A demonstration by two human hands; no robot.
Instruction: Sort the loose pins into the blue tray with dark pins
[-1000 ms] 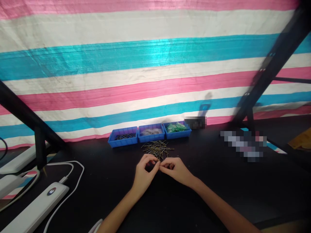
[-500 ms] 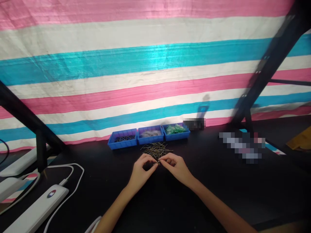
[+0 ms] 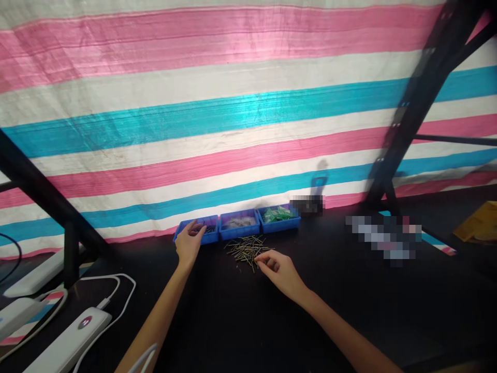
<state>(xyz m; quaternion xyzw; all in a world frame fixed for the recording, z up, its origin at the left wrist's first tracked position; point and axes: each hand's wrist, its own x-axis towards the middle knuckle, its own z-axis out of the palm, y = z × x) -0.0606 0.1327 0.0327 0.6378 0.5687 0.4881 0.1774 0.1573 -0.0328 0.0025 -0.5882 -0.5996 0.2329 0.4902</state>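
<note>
From here I can't make out what the left hand pinches; its fingers hide part of the left bin.

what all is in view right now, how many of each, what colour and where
bins: three, blue, in a row at the back of the table
dark thin pieces: uncounted, in the left bin
contents of the middle bin: pale, too blurred to name
green pieces: uncounted, in the right bin
thin rods: a pile, brassy, before the bins
power strips: apparently three, white, left side
cables: several, white, around the strips; one black, far left
striped sheet: one, pink, white and blue, behind
frame bars: several, black, both sides
yellow item: one, far right
table: one, black
left hand: one, over the left bin
right hand: one, at the pile's near edge
</note>
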